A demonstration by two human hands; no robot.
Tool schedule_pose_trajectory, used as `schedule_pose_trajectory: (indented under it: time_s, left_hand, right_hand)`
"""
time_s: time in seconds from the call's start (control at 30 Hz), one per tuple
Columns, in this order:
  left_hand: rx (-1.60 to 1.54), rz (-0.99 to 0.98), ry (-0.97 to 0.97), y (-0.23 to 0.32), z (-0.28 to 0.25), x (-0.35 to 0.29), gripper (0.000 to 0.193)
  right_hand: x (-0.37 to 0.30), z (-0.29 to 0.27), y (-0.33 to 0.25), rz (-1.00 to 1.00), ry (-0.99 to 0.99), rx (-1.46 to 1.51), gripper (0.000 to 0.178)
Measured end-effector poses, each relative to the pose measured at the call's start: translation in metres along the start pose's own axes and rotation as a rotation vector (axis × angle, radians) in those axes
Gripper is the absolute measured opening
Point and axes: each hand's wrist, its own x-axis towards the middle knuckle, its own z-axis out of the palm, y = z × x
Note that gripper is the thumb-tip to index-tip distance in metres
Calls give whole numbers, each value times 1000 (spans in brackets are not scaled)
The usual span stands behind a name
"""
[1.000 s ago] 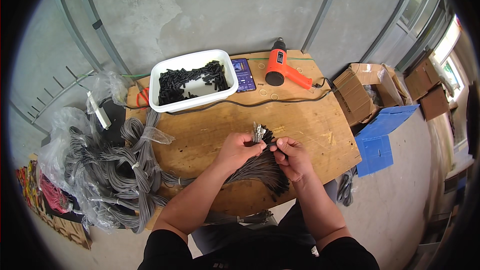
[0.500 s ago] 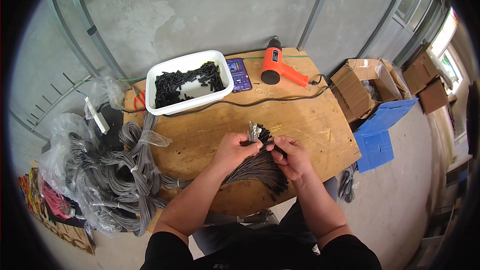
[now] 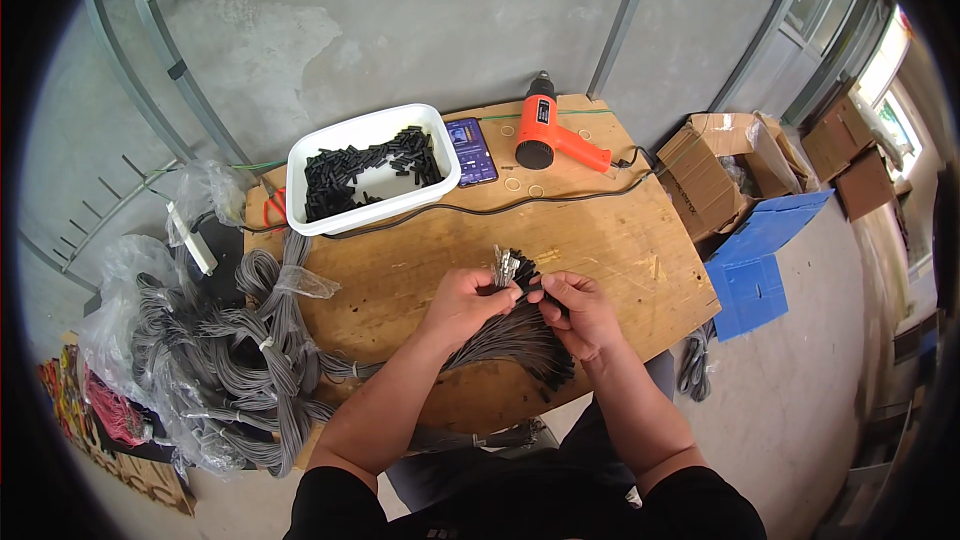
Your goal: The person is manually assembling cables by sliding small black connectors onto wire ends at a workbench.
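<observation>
My left hand (image 3: pixel 466 302) is closed in a pinch on grey cables, and their silver metal ends (image 3: pixel 506 266) stick up past the fingers. Close beside it, my right hand (image 3: pixel 582 315) has thumb and forefinger pinched at the cable tips; a short black tube (image 3: pixel 563 311) shows partly among its curled fingers. Below both hands the grey cable bundle (image 3: pixel 505 338) fans out over the table, many ends capped with black sleeves (image 3: pixel 553 372). Exactly what sits between the right fingertips is too small to make out.
A white tub (image 3: pixel 385 213) of short black tubes stands at the back, beside a phone (image 3: pixel 470 152) and an orange heat gun (image 3: pixel 545 130). A black cord (image 3: pixel 500 209) crosses the wooden table (image 3: pixel 620 250). Coiled grey cables (image 3: pixel 240 370) lie left; cardboard boxes (image 3: pixel 715 175) stand right.
My right fingertips have come slightly nearer the left hand's cable ends. Otherwise the hands keep almost the same pose, and the whole view has shifted a little.
</observation>
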Motion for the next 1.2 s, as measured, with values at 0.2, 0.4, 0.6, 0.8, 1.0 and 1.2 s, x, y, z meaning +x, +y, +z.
schedule_pose_trajectory:
  time_s: [0.2,0.4,0.6,0.8,1.0,1.2]
  left_hand:
    - [187,89,1,-4,0,1,17]
    - [207,174,3,0,2,1,17]
    - [307,69,-42,0,0,1,20]
    - [248,36,-75,4,3,0,21]
    - [182,-31,-83,8,2,-3,21]
    - [87,-38,-41,6,2,0,22]
  right_hand:
    - [2,-16,-5,-176,158,-128,12]
    - [-4,-13,-15,-208,157,-155,9]
    - [-1,12,-16,-171,81,-279,12]
    - [3,11,-9,-292,47,-446,7]
    - [0,10,-2,-443,96,-597,4]
    - [-2,8,11,-586,121,-694,2]
